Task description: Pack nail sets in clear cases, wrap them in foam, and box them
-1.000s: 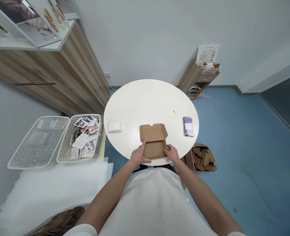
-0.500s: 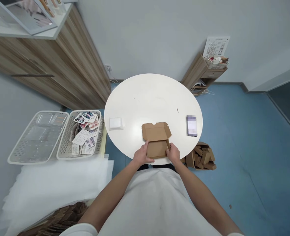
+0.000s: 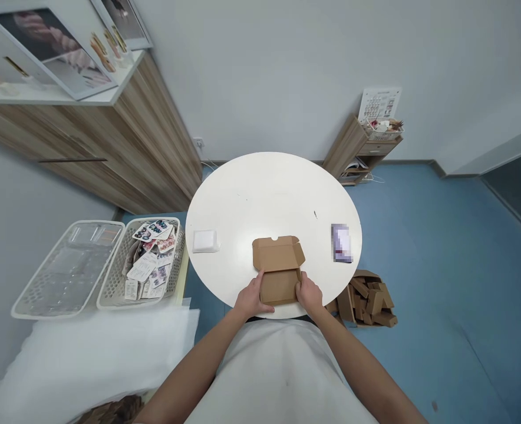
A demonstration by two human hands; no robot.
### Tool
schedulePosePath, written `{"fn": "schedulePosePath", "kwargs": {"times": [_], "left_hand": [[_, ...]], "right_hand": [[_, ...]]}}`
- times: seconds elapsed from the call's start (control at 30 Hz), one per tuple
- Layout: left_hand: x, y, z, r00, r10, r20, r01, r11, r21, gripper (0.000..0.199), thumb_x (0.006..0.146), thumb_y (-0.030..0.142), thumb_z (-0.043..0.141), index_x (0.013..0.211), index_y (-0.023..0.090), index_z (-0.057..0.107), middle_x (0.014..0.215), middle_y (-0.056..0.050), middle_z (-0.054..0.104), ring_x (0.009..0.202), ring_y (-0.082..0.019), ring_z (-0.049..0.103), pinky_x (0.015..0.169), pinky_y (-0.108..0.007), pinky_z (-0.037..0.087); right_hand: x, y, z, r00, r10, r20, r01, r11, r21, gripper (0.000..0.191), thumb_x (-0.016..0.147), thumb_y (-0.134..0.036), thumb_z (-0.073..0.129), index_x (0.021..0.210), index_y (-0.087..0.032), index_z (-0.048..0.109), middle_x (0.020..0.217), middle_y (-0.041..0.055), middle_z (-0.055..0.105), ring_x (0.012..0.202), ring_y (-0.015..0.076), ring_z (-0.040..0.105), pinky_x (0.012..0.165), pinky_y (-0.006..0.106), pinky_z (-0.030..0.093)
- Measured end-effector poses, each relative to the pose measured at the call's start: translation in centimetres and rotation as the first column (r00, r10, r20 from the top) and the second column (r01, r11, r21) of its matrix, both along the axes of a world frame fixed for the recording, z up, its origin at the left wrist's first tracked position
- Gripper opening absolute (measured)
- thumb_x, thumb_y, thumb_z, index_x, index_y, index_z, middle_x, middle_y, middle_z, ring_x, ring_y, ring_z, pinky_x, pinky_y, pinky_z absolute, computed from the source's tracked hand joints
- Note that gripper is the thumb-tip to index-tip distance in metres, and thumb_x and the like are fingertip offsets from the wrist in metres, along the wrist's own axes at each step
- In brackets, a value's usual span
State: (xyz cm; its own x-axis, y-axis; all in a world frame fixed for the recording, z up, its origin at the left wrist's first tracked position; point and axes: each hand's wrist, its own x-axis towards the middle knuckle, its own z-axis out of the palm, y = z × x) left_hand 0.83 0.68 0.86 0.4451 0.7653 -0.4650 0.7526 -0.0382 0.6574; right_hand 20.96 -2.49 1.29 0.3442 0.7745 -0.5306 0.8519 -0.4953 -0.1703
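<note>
In the head view, the small print on the white sign (image 3: 379,104) and on the loose cards (image 3: 143,267) is too tiny to read, and the purple packet (image 3: 341,242) is pixelated. A shallow rectangular box (image 3: 280,287) of plain, matt brown cardboard sits lid open at the near edge of the smooth white oval table (image 3: 269,194). The left hand (image 3: 249,298) spreads thumb from fingers around its near left corner, while the right hand (image 3: 309,292) pinches its right wall.
</note>
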Motion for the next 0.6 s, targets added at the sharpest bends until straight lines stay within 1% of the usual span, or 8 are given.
{"fn": "schedulePosePath", "kwargs": {"times": [0.1, 0.17, 0.23, 0.33, 0.43, 0.5, 0.6], "left_hand": [[0.3, 0.1, 0.0, 1.000, 0.001, -0.006, -0.001, 1.000, 0.006, 0.121, 0.045, 0.040, 0.075, 0.139, 0.025, 0.000, 0.130, -0.011, 0.041, 0.114, -0.031, 0.044, 0.084, -0.035, 0.039], [0.4, 0.3, 0.0, 1.000, 0.007, -0.019, -0.007, 1.000, 0.006, 0.120, 0.046, 0.041, 0.075, 0.139, 0.025, 0.000, 0.128, -0.011, 0.042, 0.113, -0.031, 0.045, 0.082, -0.034, 0.039], [0.4, 0.6, 0.2, 1.000, 0.017, -0.018, -0.017, 1.000, 0.009, 0.118, 0.049, 0.041, 0.074, 0.139, 0.026, -0.001, 0.127, -0.011, 0.043, 0.111, -0.030, 0.046, 0.081, -0.033, 0.039], [0.0, 0.9, 0.5, 0.999, 0.033, -0.007, -0.032, 0.999, 0.012, 0.110, 0.057, 0.038, 0.069, 0.139, 0.027, -0.003, 0.123, -0.009, 0.045, 0.106, -0.028, 0.049, 0.077, -0.032, 0.039], [-0.7, 0.5, 0.7, 0.998, 0.050, 0.036, -0.050, 0.999, -0.007, 0.106, 0.061, 0.035, 0.067, 0.139, 0.027, -0.004, 0.122, -0.009, 0.045, 0.102, -0.025, 0.050, 0.078, -0.031, 0.039], [-1.2, -0.1, 0.8, 0.991, 0.094, 0.095, -0.091, 0.995, -0.035, 0.107, 0.061, 0.037, 0.067, 0.139, 0.026, -0.005, 0.126, -0.009, 0.043, 0.101, -0.024, 0.050, 0.080, -0.032, 0.039], [-1.6, -1.3, 0.6, 0.962, 0.230, 0.145, -0.214, 0.970, -0.117, 0.103, 0.064, 0.046, 0.064, 0.139, 0.022, -0.001, 0.128, -0.012, 0.040, 0.095, -0.021, 0.052, 0.082, -0.032, 0.040]], "right_hand": [[0.4, 0.7, 0.1, 1.000, -0.010, -0.004, 0.010, 1.000, -0.021, 0.022, 0.085, -0.021, 0.026, 0.101, -0.022, 0.041, 0.085, 0.0056, 0.062, 0.078, 0.0214, 0.059, 0.059, 0.028, 0.034], [0.4, 1.2, 0.2, 1.000, -0.010, -0.001, 0.010, 0.999, -0.031, 0.022, 0.084, -0.019, 0.026, 0.101, -0.022, 0.041, 0.085, 0.0060, 0.062, 0.078, 0.0217, 0.059, 0.060, 0.029, 0.034], [0.4, 1.6, 0.2, 1.000, -0.013, -0.007, 0.012, 0.999, -0.037, 0.022, 0.085, -0.022, 0.026, 0.102, -0.021, 0.041, 0.086, 0.0069, 0.062, 0.078, 0.0220, 0.059, 0.061, 0.030, 0.035], [0.4, 1.6, 0.2, 0.998, -0.039, -0.054, 0.038, 0.999, -0.017, 0.028, 0.087, -0.034, 0.026, 0.107, -0.020, 0.039, 0.094, 0.0088, 0.062, 0.083, 0.0234, 0.059, 0.064, 0.031, 0.038], [0.6, 1.1, 0.1, 0.985, -0.071, -0.158, 0.077, 0.997, 0.031, 0.043, 0.084, -0.046, 0.029, 0.118, -0.020, 0.034, 0.107, 0.0099, 0.058, 0.093, 0.0246, 0.057, 0.069, 0.033, 0.040], [0.8, 0.6, 0.0, 0.966, -0.100, -0.240, 0.116, 0.992, 0.053, 0.053, 0.082, -0.051, 0.032, 0.126, -0.020, 0.029, 0.109, 0.0093, 0.057, 0.096, 0.0239, 0.055, 0.073, 0.033, 0.040], [1.2, -0.3, -0.2, 0.911, -0.164, -0.379, 0.212, 0.973, 0.087, 0.062, 0.081, -0.052, 0.034, 0.132, -0.019, 0.024, 0.101, 0.0079, 0.057, 0.090, 0.0211, 0.057, 0.076, 0.033, 0.042]]}}
